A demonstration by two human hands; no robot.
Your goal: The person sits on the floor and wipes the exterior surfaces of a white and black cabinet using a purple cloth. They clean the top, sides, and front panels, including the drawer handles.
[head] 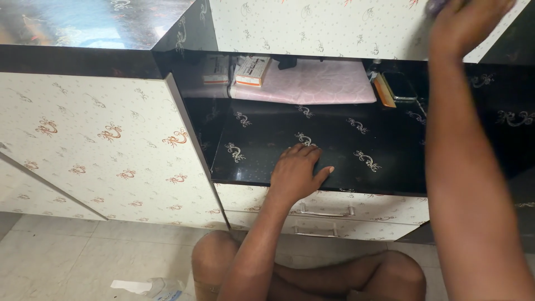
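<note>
Pressing flat, my left hand (298, 170) rests palm-down, fingers spread and grasping nothing, on the glossy black shelf (356, 161) patterned with pale scrolls. My right hand (465, 22) reaches up against the cream cabinet panel (312, 22), a purple cloth (436, 5) showing at its fingertips; I cannot tell its grip. Beyond my left hand lies a pink folded mat (312, 82).

Two small flat cardboard boxes lie at the back left corner of the black shelf. The left box (215, 70) is pale with a faint red band, and the right box (252, 71), just beside it, is white with an orange stripe, its right end resting on the edge of a folded pink cloth (312, 81).
</note>
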